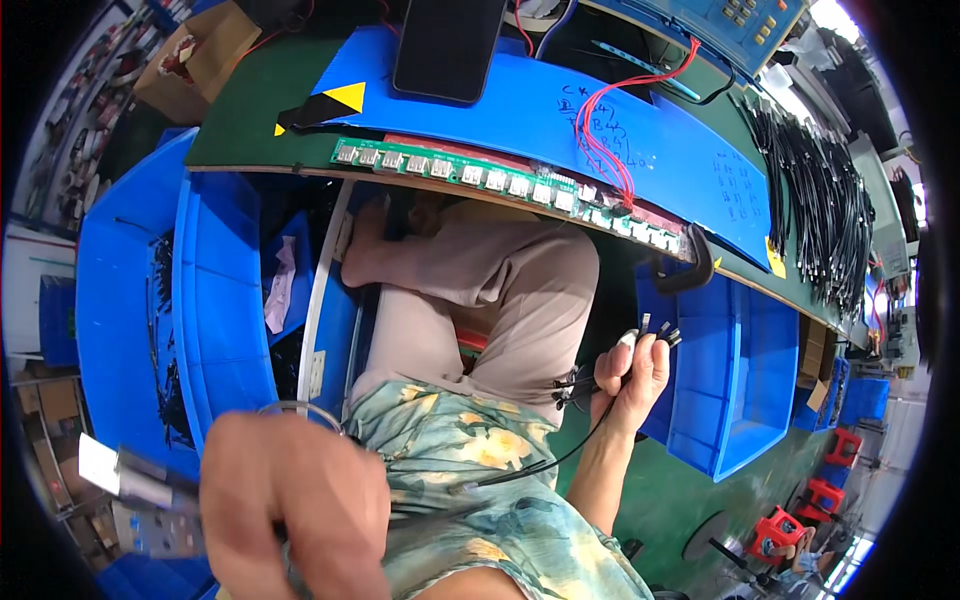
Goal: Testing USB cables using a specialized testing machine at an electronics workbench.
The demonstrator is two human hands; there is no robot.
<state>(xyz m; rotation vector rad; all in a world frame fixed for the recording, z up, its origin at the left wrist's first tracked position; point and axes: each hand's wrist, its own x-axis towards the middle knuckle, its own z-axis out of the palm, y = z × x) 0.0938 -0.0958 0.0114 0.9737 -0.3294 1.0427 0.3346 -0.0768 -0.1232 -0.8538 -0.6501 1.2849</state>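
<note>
Large and close at the lower left, my left hand [295, 500] is closed in a fist, slightly blurred. A cable plug [100, 468] with a flat silver metal end and dark body sticks out from its left side. Right of my lap, my right hand [630, 385] is closed around several thin black cables [570, 385]. Their small metal plugs [646, 322] poke out above the fingers, and ends hang out on the left side. A black cable [540, 465] droops from this hand across my patterned shirt toward the left hand.
Ahead is a green bench with a row of USB sockets on a green circuit board [470, 174], a blue panel [530, 115], a phone [447, 45] and a black clamp [690, 268]. Black cables [810, 190] lie at right. Blue bins [225, 290] stand left, another bin [735, 380] right.
</note>
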